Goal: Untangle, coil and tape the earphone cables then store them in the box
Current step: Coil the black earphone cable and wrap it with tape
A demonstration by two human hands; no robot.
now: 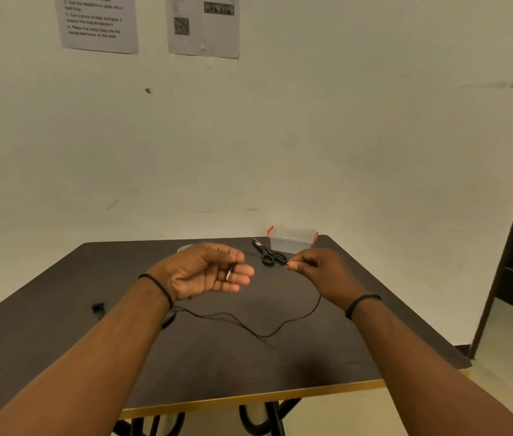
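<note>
Left hand (209, 272): lying palm up, thumb pinching the earphone cable's (261, 333) plug end against mostly straight fingers.
Right hand (318, 269): pinching the cable between fingertips, other fingers curling in.
Cable position: sagging from both hands in one loose strand onto the table (60, 325).
Progress: coiling appears to be just starting; no coil formed, no tape applied.
Remaining: coiling, taping, storing in the box (293, 239), which is sitting lidded at the far edge.
Count: one cable, one box, one pair of scissors (269, 253), one roll, probably tape (187, 247), one small black item (97, 307).
</note>
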